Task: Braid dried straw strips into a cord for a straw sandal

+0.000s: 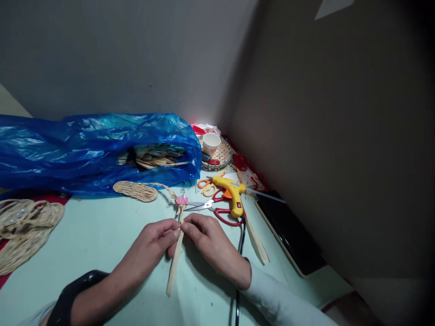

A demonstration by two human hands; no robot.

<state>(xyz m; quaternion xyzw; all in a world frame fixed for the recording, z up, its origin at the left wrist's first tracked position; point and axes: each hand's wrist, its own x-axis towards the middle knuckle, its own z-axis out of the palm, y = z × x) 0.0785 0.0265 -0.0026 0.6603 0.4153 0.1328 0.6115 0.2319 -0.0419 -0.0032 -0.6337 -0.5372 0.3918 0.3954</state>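
Note:
My left hand (157,237) and my right hand (206,235) meet at the middle of the table, fingertips pinched on a pale flat straw strip (174,271). The strip's lower end hangs toward me. Its upper end is held by a pink binder clip (182,200). From that clip a braided straw cord runs left to a small oval woven straw sole (136,190). Just beyond my right hand lie red-handled scissors (208,205), blades pointing left near the clip. A yellow glue gun (233,192) rests across their handles.
A blue plastic bag (68,154) holding dried straw lies at the back left. Woven straw slippers (32,231) sit at far left. Behind are a paper cup (211,142) and woven tray (224,154). A black tablet (292,233) lies right; the black cable (242,244) runs toward me.

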